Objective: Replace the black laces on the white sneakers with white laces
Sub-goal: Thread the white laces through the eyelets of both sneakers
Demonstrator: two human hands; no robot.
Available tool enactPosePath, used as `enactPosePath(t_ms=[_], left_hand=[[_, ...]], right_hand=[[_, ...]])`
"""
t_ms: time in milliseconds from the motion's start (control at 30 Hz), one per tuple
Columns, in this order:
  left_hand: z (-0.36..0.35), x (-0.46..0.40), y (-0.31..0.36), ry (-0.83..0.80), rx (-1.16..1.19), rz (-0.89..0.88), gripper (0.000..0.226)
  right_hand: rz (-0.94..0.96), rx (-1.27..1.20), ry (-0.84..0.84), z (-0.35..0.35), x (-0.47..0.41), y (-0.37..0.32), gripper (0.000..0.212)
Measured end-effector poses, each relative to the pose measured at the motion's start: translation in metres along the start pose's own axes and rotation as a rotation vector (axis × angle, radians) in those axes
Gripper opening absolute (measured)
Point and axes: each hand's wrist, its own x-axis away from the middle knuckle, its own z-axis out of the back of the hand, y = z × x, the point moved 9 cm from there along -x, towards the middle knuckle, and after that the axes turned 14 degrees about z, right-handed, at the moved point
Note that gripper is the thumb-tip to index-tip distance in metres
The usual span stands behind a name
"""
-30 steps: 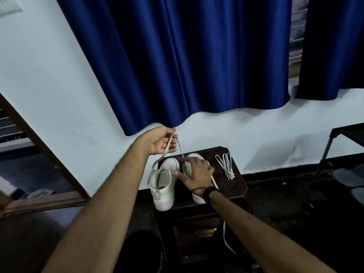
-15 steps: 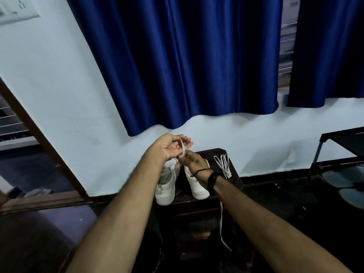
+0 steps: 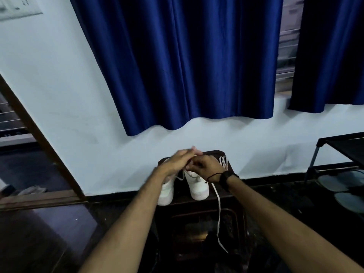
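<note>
Two white sneakers stand side by side on a small dark stand [image 3: 232, 170] against the wall: the left sneaker [image 3: 166, 192] near its left edge, the right sneaker [image 3: 198, 187] at the middle. No black lace shows anywhere, so the removal looks done. A white lace [image 3: 218, 209] runs from the right sneaker and hangs over the stand's front edge; whether it is threaded through every eyelet is hidden. A second white lace, bundled [image 3: 223, 161], lies at the back right corner, unused as far as one can judge, which suggests one shoe is yet to be laced.

Both hands meet above the sneakers, touching. The left hand [image 3: 177, 162] has its fingers stretched forward; the right hand [image 3: 204, 164] is curled, seemingly pinching the lace, though blur hides the grip itself.

Count: two sneakers, two white laces, no black laces, one stand.
</note>
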Motion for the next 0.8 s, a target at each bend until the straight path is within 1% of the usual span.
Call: enactPosePath(t_ms=[33,67,100,133,167,233,300,400,433,500,533,600,633,700,733,800], left_hand=[[-0.017,0.005,-0.001,-0.097,0.037,0.043,0.043],[-0.023,0.007,-0.005,-0.132,0.036,0.073,0.047],[-0.021,0.006,-0.01,-0.129,0.011,0.086,0.048],[-0.015,0.004,-0.016,-0.113,-0.049,0.088,0.047],[-0.01,0.002,-0.021,-0.105,-0.11,0.087,0.044],[0.001,-0.005,-0.035,-0.12,-0.13,0.103,0.035],[0.007,-0.011,-0.046,-0.099,-0.111,0.104,0.029],[0.006,-0.021,-0.045,0.014,-0.224,0.006,0.025],[0.0,-0.022,-0.041,0.039,-0.215,-0.035,0.021],[-0.015,-0.021,-0.034,0.013,-0.044,-0.062,0.026],[-0.023,-0.02,-0.032,-0.015,0.047,-0.053,0.028],[-0.029,-0.024,-0.038,-0.03,0.115,0.006,0.033],[-0.026,-0.028,-0.043,-0.002,0.08,0.029,0.034],[-0.009,-0.039,-0.049,0.099,-0.033,0.001,0.03],[0.002,-0.044,-0.05,0.166,-0.074,-0.028,0.03],[0.024,-0.052,-0.05,0.338,-0.176,-0.065,0.035]], right_hand=[[0.021,0.061,0.056,0.006,-0.002,-0.007,0.017],[0.007,0.081,0.127,0.014,-0.001,-0.005,0.016],[-0.007,0.057,0.186,0.022,0.003,0.001,0.012],[-0.015,0.001,0.206,0.027,0.007,0.009,0.01],[-0.011,-0.055,0.197,0.029,0.011,0.016,0.011],[-0.011,-0.124,0.133,0.027,0.021,0.027,0.006],[-0.026,-0.137,0.127,0.028,0.028,0.032,0.006],[-0.04,-0.109,0.221,0.029,0.027,0.035,0.006],[-0.033,-0.095,0.252,0.028,0.024,0.033,0.007],[-0.001,-0.051,0.324,0.028,0.016,0.026,0.012],[0.014,-0.021,0.363,0.03,0.012,0.023,0.016],[0.006,-0.017,0.385,0.029,0.006,0.025,0.02],[0.003,-0.035,0.359,0.026,0.004,0.028,0.021],[-0.017,-0.056,0.289,0.018,0.003,0.039,0.02],[-0.05,-0.042,0.296,0.016,0.005,0.049,0.02],[-0.174,0.002,0.399,0.022,0.009,0.072,0.016]])
